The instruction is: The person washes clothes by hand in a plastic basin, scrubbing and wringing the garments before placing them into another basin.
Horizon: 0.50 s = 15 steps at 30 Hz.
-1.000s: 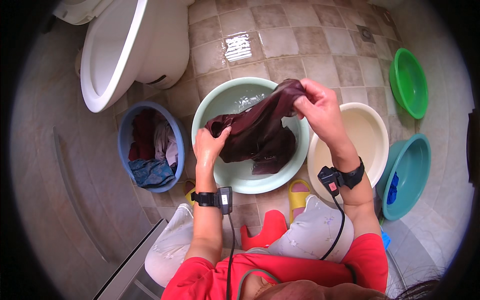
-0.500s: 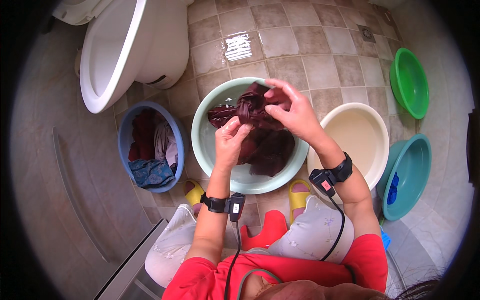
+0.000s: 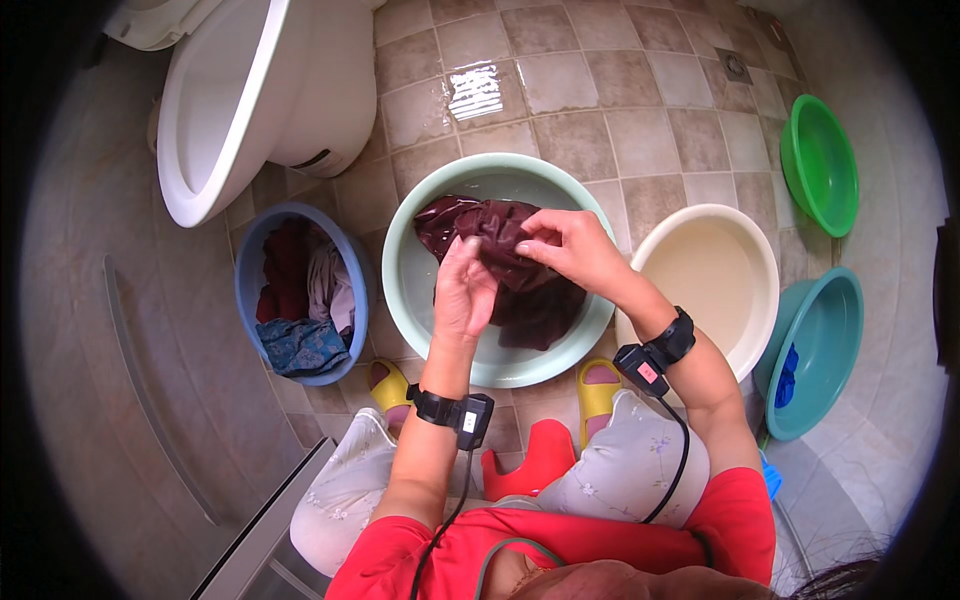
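You look down on a brown tiled floor point(image 3: 640, 110) (wet and glinting near the middle), with a white toilet point(image 3: 260, 90) at upper left.

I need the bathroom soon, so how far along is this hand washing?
Nothing looks finished: the cream basin holds only water. In hand: the left hand and right hand grip one dark red cloth over the pale green basin. Left: a pile of clothes in the blue basin, and something blue in the teal basin.

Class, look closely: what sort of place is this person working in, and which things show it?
Most likely a home bathroom used for hand laundry: a white toilet, a wet tiled floor, and several wash basins, one blue basin holding clothes.
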{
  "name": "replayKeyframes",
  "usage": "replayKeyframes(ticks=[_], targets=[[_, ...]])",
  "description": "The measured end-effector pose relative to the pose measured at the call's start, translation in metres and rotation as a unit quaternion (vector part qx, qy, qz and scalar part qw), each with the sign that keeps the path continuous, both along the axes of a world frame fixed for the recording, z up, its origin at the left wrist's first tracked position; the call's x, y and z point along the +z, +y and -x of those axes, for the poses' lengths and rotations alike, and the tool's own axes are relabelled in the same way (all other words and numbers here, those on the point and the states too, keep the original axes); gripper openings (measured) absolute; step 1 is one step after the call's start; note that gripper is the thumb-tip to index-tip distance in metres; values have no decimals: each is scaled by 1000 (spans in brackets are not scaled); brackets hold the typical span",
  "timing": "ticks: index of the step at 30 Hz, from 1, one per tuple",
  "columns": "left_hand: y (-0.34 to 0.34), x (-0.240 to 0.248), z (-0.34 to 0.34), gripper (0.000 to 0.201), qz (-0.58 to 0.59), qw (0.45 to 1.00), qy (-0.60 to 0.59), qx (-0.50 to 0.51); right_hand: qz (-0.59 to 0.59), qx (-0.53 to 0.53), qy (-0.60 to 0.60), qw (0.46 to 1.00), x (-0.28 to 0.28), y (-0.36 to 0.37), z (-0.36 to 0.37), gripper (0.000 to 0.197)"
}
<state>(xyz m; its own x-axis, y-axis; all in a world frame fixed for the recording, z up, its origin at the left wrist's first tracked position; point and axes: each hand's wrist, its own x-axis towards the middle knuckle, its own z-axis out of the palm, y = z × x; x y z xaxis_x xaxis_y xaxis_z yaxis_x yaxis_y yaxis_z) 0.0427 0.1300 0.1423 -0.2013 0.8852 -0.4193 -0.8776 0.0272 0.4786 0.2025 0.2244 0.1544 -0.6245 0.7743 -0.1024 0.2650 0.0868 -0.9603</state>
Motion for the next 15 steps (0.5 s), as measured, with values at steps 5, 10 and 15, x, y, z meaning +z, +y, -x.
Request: replayKeyframes(ticks=[5, 10, 15], targets=[[-4, -19, 16, 21, 11, 982, 186, 19, -83, -32, 62, 994, 32, 7, -3, 12], [-19, -45, 46, 26, 50, 949, 309, -45, -40, -76, 201, 976, 71, 14, -10, 9], [-6, -10, 37, 62, -52, 923, 381, -25, 37, -11, 222, 974, 69, 6, 0, 11]])
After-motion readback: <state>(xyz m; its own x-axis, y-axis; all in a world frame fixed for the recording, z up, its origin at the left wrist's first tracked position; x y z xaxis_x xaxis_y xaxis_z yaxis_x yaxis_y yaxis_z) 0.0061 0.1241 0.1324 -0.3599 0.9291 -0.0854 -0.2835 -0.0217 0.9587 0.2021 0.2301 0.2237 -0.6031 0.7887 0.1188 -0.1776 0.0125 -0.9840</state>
